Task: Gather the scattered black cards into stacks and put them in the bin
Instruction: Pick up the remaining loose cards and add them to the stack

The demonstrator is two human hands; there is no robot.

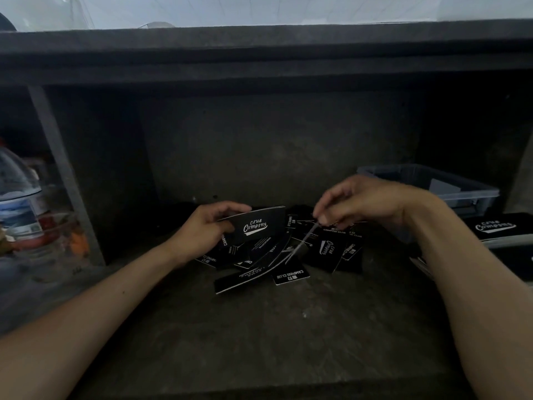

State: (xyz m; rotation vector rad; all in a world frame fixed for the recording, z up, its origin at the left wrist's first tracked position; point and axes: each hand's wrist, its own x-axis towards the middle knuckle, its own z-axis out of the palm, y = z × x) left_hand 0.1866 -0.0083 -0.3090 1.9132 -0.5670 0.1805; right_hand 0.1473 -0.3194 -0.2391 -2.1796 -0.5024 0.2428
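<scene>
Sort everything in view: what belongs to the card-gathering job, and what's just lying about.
Job: black printed paper cards held in left hand; scattered black cards on grey shelf; clear plastic bin.
Lying about: clear plastic water bottle.

Matt black paper cards, translucent plastic bin, rough dull grey shelf

Storage recess below a counter, consistent with a shop or café. Indicators: a dark, concrete-like shelf under a thick countertop slab; bulk-printed black cards branded "Club Camping"; a clear plastic bin at the shelf's right edge; a water bottle stored at the left; a white tiled wall above.
</scene>
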